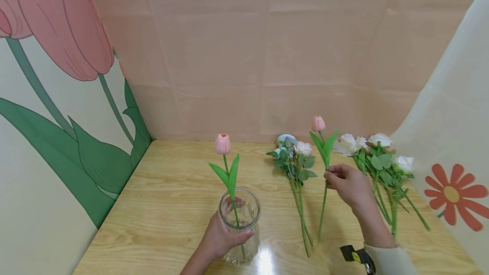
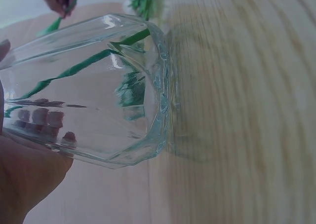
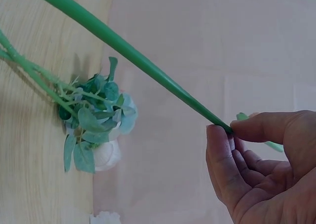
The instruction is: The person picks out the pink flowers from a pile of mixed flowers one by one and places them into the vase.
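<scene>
In the head view my left hand (image 1: 219, 237) grips a clear glass vase (image 1: 250, 241) standing on the table, its fingers and thumb round the side. One pink tulip (image 1: 223, 144) stands in the vase, its green stem (image 2: 74, 71) slanting inside the glass in the left wrist view. My right hand (image 1: 351, 183) holds a second pink tulip (image 1: 318, 124) upright above the table, right of the vase. Thumb and fingertips pinch its green stem (image 3: 143, 61) in the right wrist view. The tulip's bloom is out of sight there.
Blue and pale pink flowers (image 1: 292, 152) lie on the wooden table (image 1: 164, 207) between the vase and my right hand. White roses (image 1: 382, 160) with green stems lie beyond that hand to the right. A beige backdrop (image 1: 263, 54) hangs behind; printed cloths flank both sides.
</scene>
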Demonstrator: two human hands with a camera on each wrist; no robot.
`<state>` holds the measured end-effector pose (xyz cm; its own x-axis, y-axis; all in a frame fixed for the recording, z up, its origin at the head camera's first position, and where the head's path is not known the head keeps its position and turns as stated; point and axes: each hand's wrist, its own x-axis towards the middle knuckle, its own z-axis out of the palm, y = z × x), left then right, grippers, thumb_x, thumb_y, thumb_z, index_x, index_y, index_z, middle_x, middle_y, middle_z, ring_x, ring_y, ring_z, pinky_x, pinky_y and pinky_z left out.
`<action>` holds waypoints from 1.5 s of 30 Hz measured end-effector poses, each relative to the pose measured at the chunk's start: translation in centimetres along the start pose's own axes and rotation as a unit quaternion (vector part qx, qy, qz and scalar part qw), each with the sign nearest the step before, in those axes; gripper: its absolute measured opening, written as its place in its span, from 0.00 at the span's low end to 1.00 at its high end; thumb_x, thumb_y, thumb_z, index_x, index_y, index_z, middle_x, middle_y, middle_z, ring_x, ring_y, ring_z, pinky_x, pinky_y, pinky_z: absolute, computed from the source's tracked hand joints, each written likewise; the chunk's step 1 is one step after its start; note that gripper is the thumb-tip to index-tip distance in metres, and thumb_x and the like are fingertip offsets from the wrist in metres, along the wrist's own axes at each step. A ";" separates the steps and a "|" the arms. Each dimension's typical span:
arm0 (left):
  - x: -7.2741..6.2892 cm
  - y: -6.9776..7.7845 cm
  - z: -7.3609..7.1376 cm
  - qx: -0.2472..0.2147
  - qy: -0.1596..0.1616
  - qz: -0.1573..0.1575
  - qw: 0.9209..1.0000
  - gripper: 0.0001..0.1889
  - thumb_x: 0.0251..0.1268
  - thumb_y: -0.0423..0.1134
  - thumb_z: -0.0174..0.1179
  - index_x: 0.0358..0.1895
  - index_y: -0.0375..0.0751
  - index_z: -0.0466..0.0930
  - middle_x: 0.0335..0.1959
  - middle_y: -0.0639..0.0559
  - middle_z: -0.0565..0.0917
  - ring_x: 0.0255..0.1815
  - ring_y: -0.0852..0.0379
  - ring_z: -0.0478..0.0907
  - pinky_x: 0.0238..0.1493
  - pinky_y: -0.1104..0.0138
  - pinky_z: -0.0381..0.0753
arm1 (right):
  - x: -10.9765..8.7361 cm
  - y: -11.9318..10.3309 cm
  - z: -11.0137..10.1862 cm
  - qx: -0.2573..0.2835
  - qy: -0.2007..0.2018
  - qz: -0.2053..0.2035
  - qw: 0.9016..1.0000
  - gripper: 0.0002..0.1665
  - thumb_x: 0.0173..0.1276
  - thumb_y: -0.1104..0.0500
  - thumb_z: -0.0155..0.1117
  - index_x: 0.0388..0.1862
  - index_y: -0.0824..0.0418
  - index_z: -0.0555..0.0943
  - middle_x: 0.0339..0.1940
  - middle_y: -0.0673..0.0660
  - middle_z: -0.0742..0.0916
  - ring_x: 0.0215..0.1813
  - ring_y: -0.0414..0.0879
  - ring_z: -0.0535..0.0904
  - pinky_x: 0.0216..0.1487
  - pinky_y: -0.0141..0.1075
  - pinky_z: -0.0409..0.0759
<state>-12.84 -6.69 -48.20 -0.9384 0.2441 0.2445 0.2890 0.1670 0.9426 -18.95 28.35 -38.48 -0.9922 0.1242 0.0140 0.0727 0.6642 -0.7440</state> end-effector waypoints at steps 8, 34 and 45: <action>0.1 0.1 0.0 0.000 -0.008 -0.002 1.000 0.39 0.49 0.46 0.79 0.66 0.49 0.70 0.64 0.46 0.78 0.67 0.34 0.71 0.60 0.31 0.71 | -0.5 -1.1 0.1 0.005 0.004 -0.010 1.000 0.30 0.77 0.47 0.58 0.64 0.69 0.75 0.56 0.68 0.85 0.44 0.50 0.89 0.48 0.49 0.87; 0.0 0.1 0.0 0.008 0.002 -0.001 1.000 0.39 0.46 0.47 0.80 0.64 0.54 0.71 0.62 0.47 0.79 0.68 0.37 0.71 0.63 0.30 0.67 | -1.5 -3.5 0.9 0.061 0.007 -0.036 0.997 0.25 0.76 0.52 0.61 0.60 0.70 0.77 0.50 0.66 0.86 0.41 0.44 0.88 0.40 0.33 0.87; 0.0 0.0 0.0 0.009 0.001 -0.001 1.000 0.38 0.47 0.46 0.80 0.64 0.55 0.71 0.62 0.47 0.78 0.67 0.36 0.71 0.62 0.30 0.69 | -1.7 -4.6 1.1 0.069 0.013 -0.046 0.997 0.23 0.76 0.53 0.62 0.58 0.70 0.77 0.47 0.65 0.86 0.39 0.42 0.86 0.40 0.31 0.87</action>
<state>-12.81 -6.69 -48.20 -0.9397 0.2414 0.2425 0.2897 0.1843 0.9392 -17.68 24.28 -35.83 -0.9909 0.0882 0.1016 -0.0340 0.5663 -0.8235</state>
